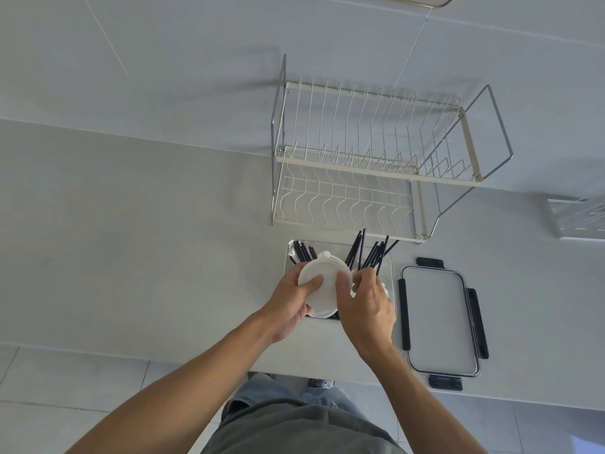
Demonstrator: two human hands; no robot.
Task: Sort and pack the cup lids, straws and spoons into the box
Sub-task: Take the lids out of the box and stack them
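Observation:
A steel box (340, 244) stands on the counter in front of me. Dark straws (371, 252) lean out of its far right part, and more dark straws (303, 250) lie at its far left. My left hand (291, 303) holds a stack of white cup lids (322, 283) over the box, thumb on top. My right hand (366, 306) grips the stack's right edge with its thumb on the lid, while its fingers reach among the straws. Spoons cannot be made out.
The box's clear lid with black clips (442, 319) lies to the right on the counter. A wire dish rack (376, 158) stands behind the box against the wall. Another metal rack (579, 217) is at the far right edge. The counter's front edge runs just below my hands.

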